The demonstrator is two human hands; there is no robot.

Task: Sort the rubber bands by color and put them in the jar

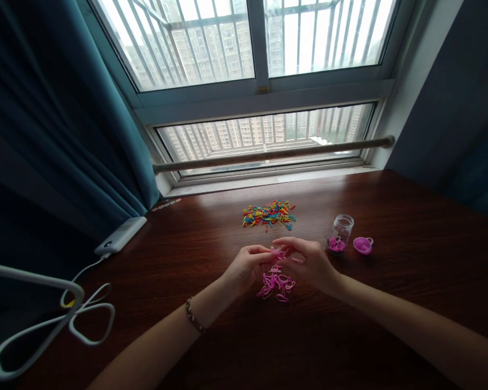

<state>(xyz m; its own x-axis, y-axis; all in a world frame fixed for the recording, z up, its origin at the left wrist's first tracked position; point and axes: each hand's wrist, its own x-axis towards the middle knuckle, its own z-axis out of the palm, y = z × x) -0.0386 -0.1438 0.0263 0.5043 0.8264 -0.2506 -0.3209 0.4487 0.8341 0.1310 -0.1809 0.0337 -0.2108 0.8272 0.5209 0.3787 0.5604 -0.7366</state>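
Note:
My left hand [246,265] pinches some small pink loops [275,253] between thumb and fingertips. Curved in from the other side, my right hand [311,262] has its fingertips on the same pink loops. Whether these are rubber bands or clips is too small to tell. Just below the hands lies a loose pile of pink loops [275,284] on the dark wooden table [179,238]. To the right of my right hand stands an open clear jar [342,226] with more pink loops at its bottom. Beside it rests a pink lid [363,246] with a small ring.
A pile of red, yellow, blue and green small pieces [269,214] lies beyond the hands. At the left are a white device [121,236] with a cable [91,341] and a blue curtain [77,108]. A barred window [260,97] rises behind the table.

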